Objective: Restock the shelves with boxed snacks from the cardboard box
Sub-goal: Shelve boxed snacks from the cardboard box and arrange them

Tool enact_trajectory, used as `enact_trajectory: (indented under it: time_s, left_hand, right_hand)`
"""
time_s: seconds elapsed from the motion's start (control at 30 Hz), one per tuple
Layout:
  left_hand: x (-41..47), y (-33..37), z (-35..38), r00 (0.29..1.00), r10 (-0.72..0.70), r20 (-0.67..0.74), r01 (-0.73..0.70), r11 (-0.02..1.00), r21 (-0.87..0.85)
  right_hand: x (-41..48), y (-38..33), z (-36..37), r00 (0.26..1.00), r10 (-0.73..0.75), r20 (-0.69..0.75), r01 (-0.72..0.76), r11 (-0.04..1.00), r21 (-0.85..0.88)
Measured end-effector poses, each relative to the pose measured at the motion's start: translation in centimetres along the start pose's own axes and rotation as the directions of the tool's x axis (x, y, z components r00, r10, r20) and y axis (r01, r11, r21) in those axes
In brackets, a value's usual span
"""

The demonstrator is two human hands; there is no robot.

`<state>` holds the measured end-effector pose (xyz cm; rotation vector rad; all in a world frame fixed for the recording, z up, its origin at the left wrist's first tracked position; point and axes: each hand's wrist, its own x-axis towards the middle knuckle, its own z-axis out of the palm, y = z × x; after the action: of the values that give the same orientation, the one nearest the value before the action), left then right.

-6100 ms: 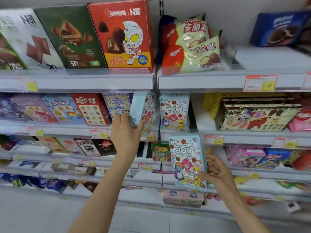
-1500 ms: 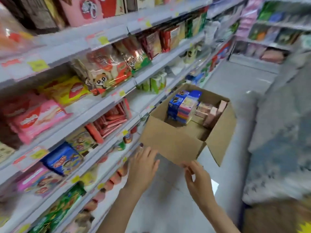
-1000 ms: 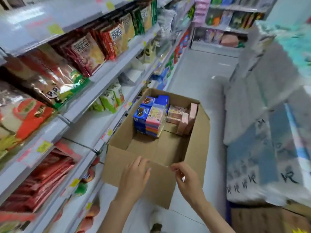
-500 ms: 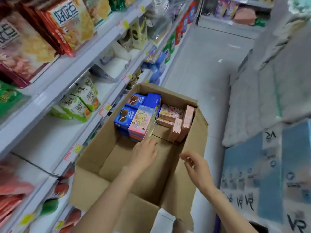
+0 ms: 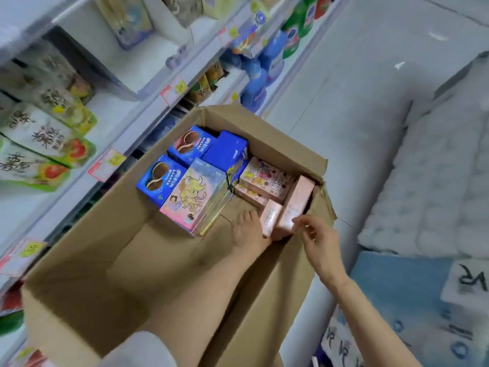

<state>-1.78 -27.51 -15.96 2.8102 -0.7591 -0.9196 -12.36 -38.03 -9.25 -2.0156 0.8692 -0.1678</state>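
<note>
An open cardboard box (image 5: 87, 263) stands on the floor beside the shelves. At its far end lie blue snack boxes (image 5: 158, 180), a pastel box with a yellow cartoon (image 5: 194, 200) and flat pink boxes (image 5: 264, 177). Two narrow pink boxes (image 5: 296, 197) lean against the right wall. My left hand (image 5: 247, 230) is deep inside the carton, its fingers wrapped round the near end of the smaller pink box (image 5: 270, 221). My right hand (image 5: 318, 238) reaches over the right wall and pinches the near end of the taller pink box with curled fingertips.
Shelves (image 5: 132, 112) with snack bags, price tags and blue bottles (image 5: 258, 83) run along the left. White and blue bulk packs (image 5: 428, 202) are stacked on the right. A strip of pale floor (image 5: 344, 75) runs between them beyond the carton.
I have leaned closer over the carton. My left hand moved from the blue and pastel boxes across to the narrow pink boxes, and my right hand came down onto them.
</note>
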Motion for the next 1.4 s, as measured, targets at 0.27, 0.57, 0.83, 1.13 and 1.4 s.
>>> enact_trajectory:
  time_s: [0.27, 0.57, 0.83, 1.13, 1.4]
  left_hand:
    - [0.0, -1.9, -0.1, 0.993, -0.116, 0.015, 0.117, 0.978, -0.171]
    - [-10.6, -9.2, -4.7, 0.893, -0.36, -0.271, 0.268, 0.907, -0.323]
    - [-12.1, -11.0, -4.0, 0.887, -0.37, -0.277, 0.252, 0.889, -0.383]
    - [-12.4, -10.7, -3.3, 0.905, -0.357, -0.233, 0.223, 0.862, -0.455]
    - [-13.7, -11.4, -3.1, 0.909, -0.345, -0.235, 0.208, 0.862, -0.462]
  right_hand:
    - [3.2, -2.0, 2.7, 0.989, 0.115, 0.091, -0.137, 0.951, 0.277]
    - [12.7, -1.8, 13.0, 0.699, 0.602, 0.386, -0.627, 0.256, 0.735]
    - [17.5, 1.4, 16.1, 0.421, 0.715, 0.558, -0.569, -0.271, 0.776]
    - [16.2, 2.0, 15.2, 0.339, 0.725, 0.6, -0.427, -0.449, 0.785]
    - [14.0, 2.8, 16.0, 0.408, 0.709, 0.576, -0.402, -0.427, 0.81]
